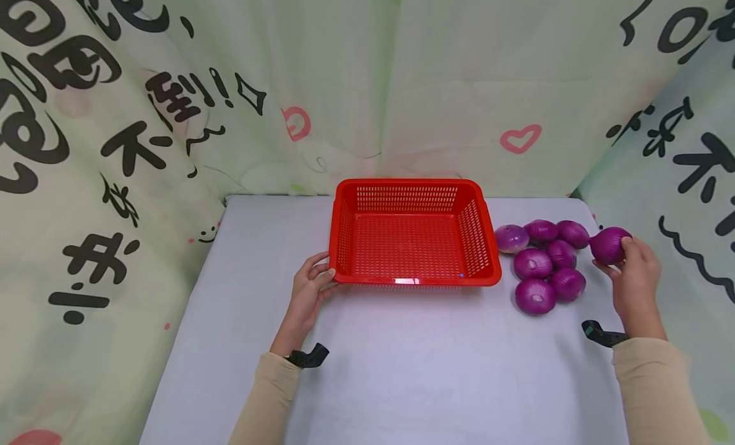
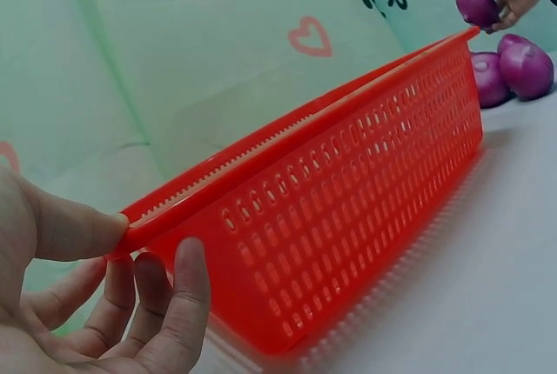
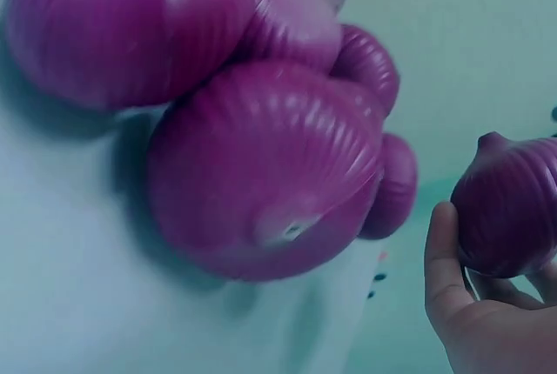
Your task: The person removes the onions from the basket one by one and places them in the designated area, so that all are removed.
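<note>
A red plastic basket [image 1: 408,281] with perforated walls stands at the back middle of the white table; no onions show inside it. My left hand [image 1: 310,292] grips its near left corner, the thumb on the rim and the fingers below, as the left wrist view shows of the basket [image 2: 348,174]. At the right, my right hand [image 1: 637,279] holds a purple onion [image 1: 608,245] between thumb and fingers. That onion [image 3: 509,204] appears raised in the right wrist view. Several more purple onions [image 1: 534,296] lie in a cluster between the basket and my right hand.
The white table [image 1: 430,368] carries the basket and onions. A pale green curtain [image 1: 448,113] with black writing and pink hearts hangs behind and on both sides, close to the table's edges. A dark wrist strap [image 1: 603,334] sits on each arm.
</note>
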### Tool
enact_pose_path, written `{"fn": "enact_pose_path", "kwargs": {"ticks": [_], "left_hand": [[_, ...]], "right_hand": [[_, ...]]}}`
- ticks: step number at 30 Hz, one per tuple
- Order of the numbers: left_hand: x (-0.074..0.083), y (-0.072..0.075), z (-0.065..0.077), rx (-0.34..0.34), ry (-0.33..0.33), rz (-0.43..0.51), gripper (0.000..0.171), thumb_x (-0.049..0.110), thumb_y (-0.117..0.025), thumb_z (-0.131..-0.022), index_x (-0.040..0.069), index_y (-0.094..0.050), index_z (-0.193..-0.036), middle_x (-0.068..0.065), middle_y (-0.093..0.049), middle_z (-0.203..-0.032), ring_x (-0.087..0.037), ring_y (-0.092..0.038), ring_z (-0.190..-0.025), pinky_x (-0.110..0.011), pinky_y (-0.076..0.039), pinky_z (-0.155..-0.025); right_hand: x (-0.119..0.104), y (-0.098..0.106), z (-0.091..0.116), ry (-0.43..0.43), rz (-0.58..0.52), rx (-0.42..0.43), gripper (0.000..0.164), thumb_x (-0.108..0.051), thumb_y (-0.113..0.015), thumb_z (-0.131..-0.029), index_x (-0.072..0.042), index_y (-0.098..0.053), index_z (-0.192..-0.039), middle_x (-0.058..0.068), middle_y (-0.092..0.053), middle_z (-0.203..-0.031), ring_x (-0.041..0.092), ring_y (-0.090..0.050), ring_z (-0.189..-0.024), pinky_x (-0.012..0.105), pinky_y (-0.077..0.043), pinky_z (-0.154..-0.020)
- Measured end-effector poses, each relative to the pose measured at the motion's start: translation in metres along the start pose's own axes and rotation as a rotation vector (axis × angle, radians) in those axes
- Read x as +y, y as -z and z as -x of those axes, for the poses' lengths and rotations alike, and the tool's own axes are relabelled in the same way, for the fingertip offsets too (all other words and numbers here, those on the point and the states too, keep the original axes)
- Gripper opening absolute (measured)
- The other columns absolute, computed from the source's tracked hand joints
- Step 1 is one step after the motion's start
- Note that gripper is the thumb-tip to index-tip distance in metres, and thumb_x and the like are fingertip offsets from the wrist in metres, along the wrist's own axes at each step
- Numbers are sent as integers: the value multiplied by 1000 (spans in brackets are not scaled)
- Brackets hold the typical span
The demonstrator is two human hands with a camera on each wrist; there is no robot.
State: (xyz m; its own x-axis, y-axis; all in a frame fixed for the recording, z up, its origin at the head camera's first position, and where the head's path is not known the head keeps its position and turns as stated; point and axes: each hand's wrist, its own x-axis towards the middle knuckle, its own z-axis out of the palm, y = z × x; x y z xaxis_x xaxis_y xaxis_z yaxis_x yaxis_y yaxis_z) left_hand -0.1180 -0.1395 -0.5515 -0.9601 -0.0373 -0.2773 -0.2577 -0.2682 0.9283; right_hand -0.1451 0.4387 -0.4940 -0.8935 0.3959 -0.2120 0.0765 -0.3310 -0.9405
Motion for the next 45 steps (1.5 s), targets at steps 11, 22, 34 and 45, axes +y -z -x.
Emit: {"fn": "enact_pose_path", "kwargs": {"ticks": [11,22,34,45], "left_hand": [[-2,1,-2,-3,-1,-13,47,5,-58,-101,11,-52,-147,-21,-61,-131,-17,-73,-95,-61,-52,-107],[-1,4,0,5,-2,-16,47,4,-59,-101,12,-52,-147,-18,-62,-129,-16,-72,-96,-56,-57,-104],[-1,4,3,-8,13,-28,45,5,-60,-101,15,-54,-145,-19,-62,-132,-18,-71,-97,-55,-57,-103],[6,9,7,57,7,-229,46,10,-61,-100,12,-53,-146,-18,-64,-127,-21,-70,-100,-55,-58,-103]], "right_hand": [[23,34,-12,-120,127,111,67,-28,-70,-100,-24,-41,-161,-19,-42,-147,0,-52,-109,16,-61,-64],[41,42,-24,-175,340,108,78,-38,-77,-93,-24,-42,-160,-18,-47,-143,-6,-54,-93,11,-58,-63],[47,48,-22,-187,637,84,73,-49,-62,-101,-31,-31,-164,2,-18,-176,3,-44,-121,1,-50,-65],[44,47,-14,-79,844,-11,71,-50,-53,-104,-23,-29,-166,10,-22,-175,-6,-49,-114,-1,-48,-72]]}}
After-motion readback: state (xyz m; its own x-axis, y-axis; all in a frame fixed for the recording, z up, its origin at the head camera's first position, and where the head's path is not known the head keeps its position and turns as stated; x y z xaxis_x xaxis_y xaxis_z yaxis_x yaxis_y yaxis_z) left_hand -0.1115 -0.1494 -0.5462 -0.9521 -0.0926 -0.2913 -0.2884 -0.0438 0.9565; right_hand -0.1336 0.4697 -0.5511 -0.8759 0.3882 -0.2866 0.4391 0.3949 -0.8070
